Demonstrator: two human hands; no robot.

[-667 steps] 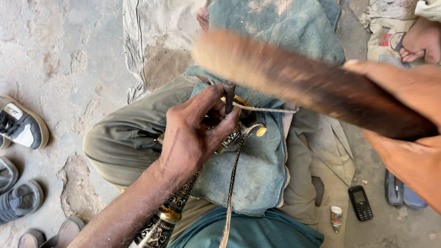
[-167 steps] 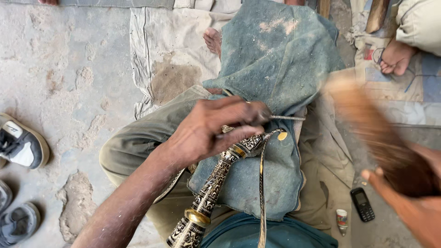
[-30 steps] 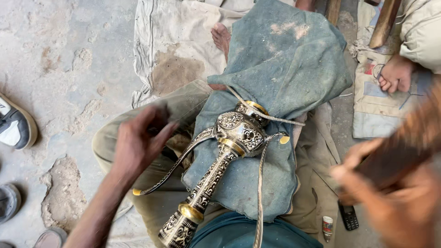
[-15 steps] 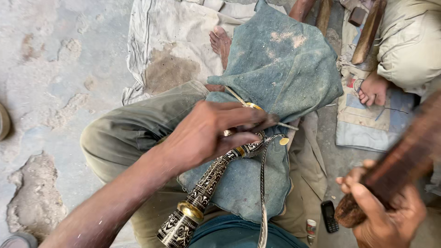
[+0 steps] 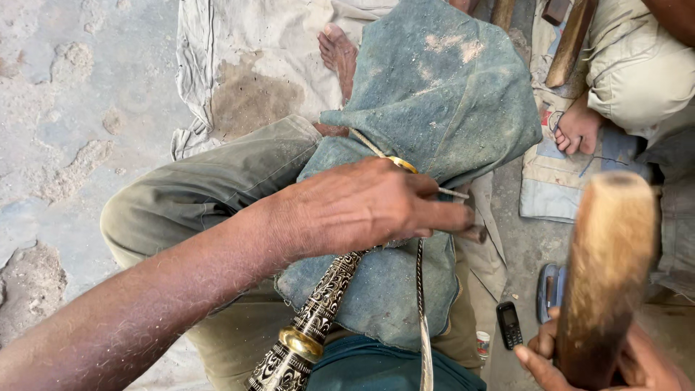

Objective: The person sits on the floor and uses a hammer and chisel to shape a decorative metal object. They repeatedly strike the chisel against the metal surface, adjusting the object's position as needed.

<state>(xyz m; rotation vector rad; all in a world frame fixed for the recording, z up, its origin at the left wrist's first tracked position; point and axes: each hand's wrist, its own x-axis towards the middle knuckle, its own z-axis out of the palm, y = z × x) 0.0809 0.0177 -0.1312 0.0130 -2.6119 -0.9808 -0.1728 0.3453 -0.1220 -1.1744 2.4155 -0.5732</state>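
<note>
A seated worker's left hand (image 5: 362, 206) is pressing down, fingers closed over the head of an engraved dark-and-silver metal shaft with a brass ring (image 5: 311, 329), lying on a dusty teal cloth (image 5: 449, 94) across the lap, its long axis running from lower left to upper right. The right hand (image 5: 615, 362) is gripping a raised wooden mallet (image 5: 604, 268). Engraving looks largely complete; striking appears unfinished.

The left hand (image 5: 362, 206) lies palm down over the top of an engraved metal sheath (image 5: 318, 318), which rests on a blue-green cloth (image 5: 441, 94) draped over the lap. The right hand (image 5: 615, 362) grips a blurred wooden mallet (image 5: 608, 253), raised well apart from the sheath. A small black phone (image 5: 510, 324) lies on the floor beside 1 bare foot (image 5: 578, 130) of another person.
</note>
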